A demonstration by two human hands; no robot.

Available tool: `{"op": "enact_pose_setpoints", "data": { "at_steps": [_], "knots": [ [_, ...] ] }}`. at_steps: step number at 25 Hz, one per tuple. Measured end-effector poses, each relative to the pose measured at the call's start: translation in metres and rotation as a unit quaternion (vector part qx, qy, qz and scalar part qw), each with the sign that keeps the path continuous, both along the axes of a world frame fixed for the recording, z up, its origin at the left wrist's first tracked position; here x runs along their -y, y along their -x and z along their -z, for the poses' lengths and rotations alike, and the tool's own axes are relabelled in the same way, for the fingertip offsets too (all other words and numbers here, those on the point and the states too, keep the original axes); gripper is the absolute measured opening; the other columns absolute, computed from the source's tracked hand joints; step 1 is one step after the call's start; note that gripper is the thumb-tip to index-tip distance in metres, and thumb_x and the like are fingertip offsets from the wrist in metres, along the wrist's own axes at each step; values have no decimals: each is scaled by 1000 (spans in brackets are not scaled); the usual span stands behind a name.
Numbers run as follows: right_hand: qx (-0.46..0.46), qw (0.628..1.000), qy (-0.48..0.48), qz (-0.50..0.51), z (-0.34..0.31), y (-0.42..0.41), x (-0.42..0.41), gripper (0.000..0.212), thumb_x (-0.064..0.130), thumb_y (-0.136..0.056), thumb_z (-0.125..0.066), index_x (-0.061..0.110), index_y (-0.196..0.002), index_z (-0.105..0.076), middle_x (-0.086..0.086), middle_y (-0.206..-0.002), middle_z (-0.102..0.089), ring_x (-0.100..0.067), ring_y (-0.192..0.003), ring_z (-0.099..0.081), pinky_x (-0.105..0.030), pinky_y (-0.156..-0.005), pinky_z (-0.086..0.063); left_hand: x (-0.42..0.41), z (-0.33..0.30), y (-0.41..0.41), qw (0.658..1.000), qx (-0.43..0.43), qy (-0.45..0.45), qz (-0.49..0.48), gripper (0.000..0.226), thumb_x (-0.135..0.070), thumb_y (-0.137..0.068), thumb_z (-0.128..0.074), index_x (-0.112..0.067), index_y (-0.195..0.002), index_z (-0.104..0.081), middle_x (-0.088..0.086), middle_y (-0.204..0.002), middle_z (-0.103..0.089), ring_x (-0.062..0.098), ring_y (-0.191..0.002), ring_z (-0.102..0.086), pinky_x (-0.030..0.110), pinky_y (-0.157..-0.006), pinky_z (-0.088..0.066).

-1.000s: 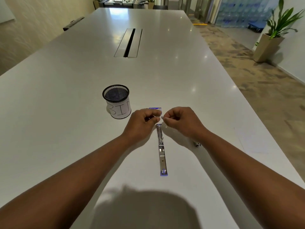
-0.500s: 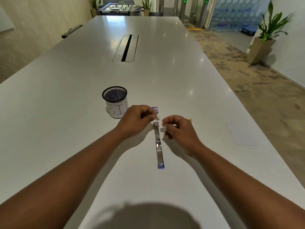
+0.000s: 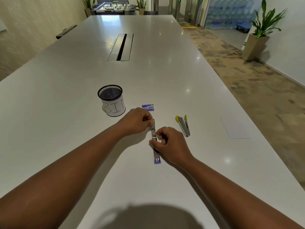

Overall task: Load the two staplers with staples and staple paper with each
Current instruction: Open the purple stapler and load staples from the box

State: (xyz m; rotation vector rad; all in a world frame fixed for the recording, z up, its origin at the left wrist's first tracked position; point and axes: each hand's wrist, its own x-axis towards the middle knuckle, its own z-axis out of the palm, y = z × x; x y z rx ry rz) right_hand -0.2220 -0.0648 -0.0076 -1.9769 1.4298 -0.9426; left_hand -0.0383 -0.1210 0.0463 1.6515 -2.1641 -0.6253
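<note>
Right hand (image 3: 170,144) dropped back since half a second ago: it was level with the far tip of the opened-flat blue-tipped metal stapler (image 3: 155,141), now it's over the hinge, fingers curled, pinching something there; can't tell what. Left hand (image 3: 137,121) stayed at the far end, fingers clenched on the tip of the stapler's rail. Small blue staple box (image 3: 148,107) just beyond the left knuckles. Yellow-tipped metal stapler (image 3: 183,125), opened, right of the right-hand fingers, apart from them. White sheet of paper (image 3: 235,128) further right. Black mesh cup labelled "BIN" (image 3: 112,100) left of the box.
</note>
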Motion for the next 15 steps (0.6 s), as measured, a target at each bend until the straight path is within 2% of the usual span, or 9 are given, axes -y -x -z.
{"op": "enact_pose_setpoints", "data": {
  "at_steps": [4,8,11,13,15],
  "knots": [
    [1,1000,10,2,3,0,1,24,35,-76,-80,21,-78,-60,9,-66,-51,-10,-64,-48,-25,-57,-38,0,-1,4,1000,15,-9,23,19,-15,-93,-66,-23,-77,-73,-14,-72,-65,-1,-65,-56,12,-58,-36],
    [-2,1000,14,-1,3,0,1,25,32,-76,-81,18,-81,-61,7,-68,-54,-13,-66,-50,-29,-59,-41,0,5,9,999,37,-11,34,23,-13,-92,-64,-20,-71,-68,-14,-65,-60,2,-65,-55,16,-59,-35],
    [-2,1000,14,0,2,0,2,25,31,-76,-83,17,-82,-62,7,-68,-54,-13,-66,-50,-30,-60,-41,2,5,11,998,45,-8,34,17,-13,-89,-68,-17,-73,-71,-9,-70,-67,7,-71,-58,17,-62,-38],
    [2,1000,10,-2,2,0,2,25,31,-75,-83,18,-84,-63,8,-69,-55,-12,-66,-50,-31,-60,-43,4,7,10,1000,15,-7,5,8,-10,-84,-71,-15,-81,-77,-8,-77,-72,3,-73,-61,18,-66,-42],
    [12,1000,1,-1,2,0,2,26,32,-75,-84,18,-84,-63,6,-71,-57,-12,-65,-50,-33,-61,-45,4,11,9,995,-68,-39,-64,14,-4,-79,-73,-15,-87,-75,-7,-78,-71,5,-72,-63,22,-69,-48]
  ]
}}
